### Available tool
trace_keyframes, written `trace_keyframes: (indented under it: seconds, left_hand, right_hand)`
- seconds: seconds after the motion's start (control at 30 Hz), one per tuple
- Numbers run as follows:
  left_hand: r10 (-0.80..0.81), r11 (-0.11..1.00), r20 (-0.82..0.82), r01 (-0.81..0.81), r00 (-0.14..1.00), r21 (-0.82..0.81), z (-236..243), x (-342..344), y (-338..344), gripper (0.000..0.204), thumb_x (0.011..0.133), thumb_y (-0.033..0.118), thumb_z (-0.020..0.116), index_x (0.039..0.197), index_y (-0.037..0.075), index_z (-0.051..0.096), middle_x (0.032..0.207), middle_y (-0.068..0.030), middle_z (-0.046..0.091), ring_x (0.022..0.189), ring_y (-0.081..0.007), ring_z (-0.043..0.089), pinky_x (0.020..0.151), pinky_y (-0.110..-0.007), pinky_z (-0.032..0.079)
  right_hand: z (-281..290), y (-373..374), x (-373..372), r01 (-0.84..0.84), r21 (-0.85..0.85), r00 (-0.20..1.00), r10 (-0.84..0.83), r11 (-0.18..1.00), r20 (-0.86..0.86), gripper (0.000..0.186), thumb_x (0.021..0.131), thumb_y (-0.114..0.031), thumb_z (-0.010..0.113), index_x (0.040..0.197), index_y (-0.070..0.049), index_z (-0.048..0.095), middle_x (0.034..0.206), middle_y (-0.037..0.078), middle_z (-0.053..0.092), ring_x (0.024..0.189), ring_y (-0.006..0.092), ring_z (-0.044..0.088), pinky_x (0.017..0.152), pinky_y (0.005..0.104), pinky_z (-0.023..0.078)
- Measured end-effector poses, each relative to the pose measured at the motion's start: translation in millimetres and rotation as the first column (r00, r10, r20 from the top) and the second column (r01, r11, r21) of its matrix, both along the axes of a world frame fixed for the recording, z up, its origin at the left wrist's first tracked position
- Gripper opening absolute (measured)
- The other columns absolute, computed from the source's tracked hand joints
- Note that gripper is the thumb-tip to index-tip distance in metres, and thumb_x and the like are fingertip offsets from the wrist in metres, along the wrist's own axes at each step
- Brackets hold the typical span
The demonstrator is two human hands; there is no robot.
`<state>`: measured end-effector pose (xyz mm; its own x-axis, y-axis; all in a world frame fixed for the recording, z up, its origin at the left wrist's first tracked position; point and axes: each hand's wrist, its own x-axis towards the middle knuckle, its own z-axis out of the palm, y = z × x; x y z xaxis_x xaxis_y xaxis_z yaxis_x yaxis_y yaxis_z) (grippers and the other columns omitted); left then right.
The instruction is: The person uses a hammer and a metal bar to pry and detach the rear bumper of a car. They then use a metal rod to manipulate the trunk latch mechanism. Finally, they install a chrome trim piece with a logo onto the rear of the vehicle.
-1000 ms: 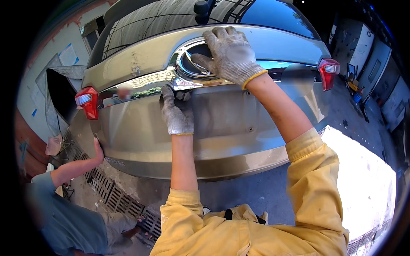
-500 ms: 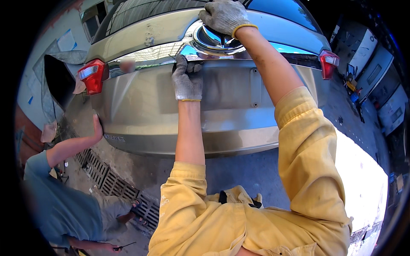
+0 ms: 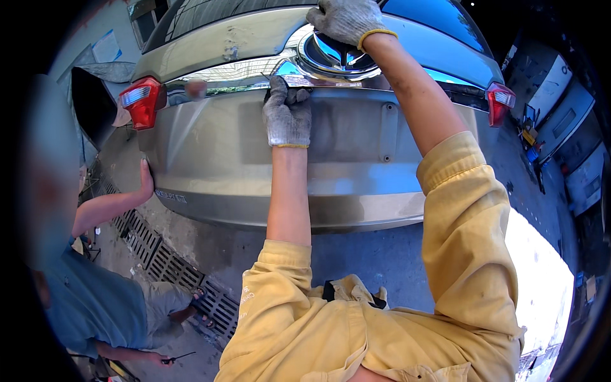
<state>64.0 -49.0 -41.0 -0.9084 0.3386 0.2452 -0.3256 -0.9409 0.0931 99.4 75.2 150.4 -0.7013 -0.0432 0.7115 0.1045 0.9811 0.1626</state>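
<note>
My left hand (image 3: 287, 118), in a grey knit glove, is at the lower edge of the chrome trim strip (image 3: 238, 77) on a beige car tailgate (image 3: 254, 172). Its fingers are curled and the thumb points up against the strip; a thin dark piece shows by the thumb tip, too small to name. My right hand (image 3: 347, 22), gloved alike, is closed above the round chrome emblem (image 3: 337, 60), against the panel below the rear window. Its fingertips are hidden, so what it grips cannot be seen.
A co-worker in a teal shirt (image 3: 102, 299) is at the left, one hand (image 3: 146, 178) against the tailgate's side, the other holding a thin dark tool (image 3: 181, 358). Red tail lights (image 3: 143, 102) flank the tailgate. A floor drain grate (image 3: 172, 267) runs below; cabinets (image 3: 560, 102) stand at right.
The view has shifted slightly, so the car sits a little farther right. Both my hands keep their places on the tailgate. The co-worker's upper body has moved into view at the left.
</note>
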Motion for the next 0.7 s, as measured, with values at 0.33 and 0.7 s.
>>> trace_keyframes:
  seconds: [0.33, 0.7]
  left_hand:
    - [0.083, 0.959, 0.179, -0.03, 0.98, -0.282, 32, 12, 0, 0.013, 0.106, 0.014, 0.056, 0.097, 0.007, 0.059, 0.07, 0.0018, 0.044, 0.055, -0.0107, 0.036, 0.053, -0.029, 0.04]
    - [-0.158, 0.953, -0.178, 0.102, 0.971, -0.287, -13, -10, -69, 0.027, 0.104, 0.026, 0.061, 0.121, 0.005, 0.061, 0.109, -0.0128, 0.07, 0.084, -0.0212, 0.066, 0.08, -0.042, 0.059]
  right_hand:
    - [-29, 25, -13, -0.059, 0.178, 0.963, 0.103, 0.982, -0.25, 0.041, 0.097, -0.044, 0.057, 0.086, -0.009, 0.076, 0.09, 0.013, 0.073, 0.084, 0.0327, 0.073, 0.076, 0.046, 0.059]
    - [-19, 20, 1, -0.089, 0.205, 0.972, 0.13, 0.975, -0.196, 0.036, 0.1, -0.038, 0.059, 0.091, -0.007, 0.075, 0.09, 0.013, 0.071, 0.089, 0.0301, 0.071, 0.078, 0.0444, 0.058]
